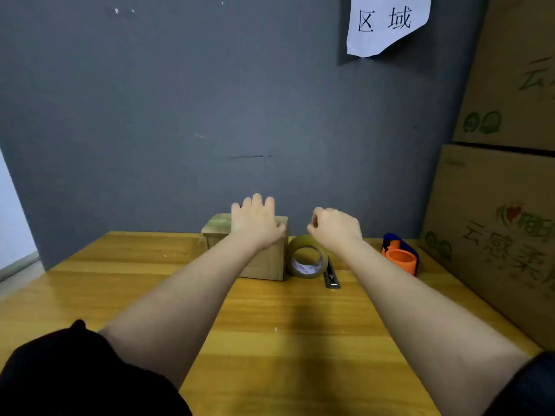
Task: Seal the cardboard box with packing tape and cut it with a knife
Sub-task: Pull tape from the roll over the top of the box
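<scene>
A small cardboard box [267,262] stands at the far side of the wooden table, with glossy tape strips on its top at the left. My left hand [255,220] lies flat on the box's top, fingers spread. Just right of the box a roll of yellowish packing tape [306,256] stands on edge. My right hand [335,228] hovers over the roll with its fingers curled; whether it touches the roll or pinches the tape's end is not visible. A black utility knife [331,276] lies on the table right of the roll.
An orange and blue tape dispenser [401,255] sits at the far right of the table [285,340]. Large printed cardboard cartons [498,211] are stacked along the right edge. A grey wall [180,115] rises directly behind the table, with a paper sign [387,22] on it.
</scene>
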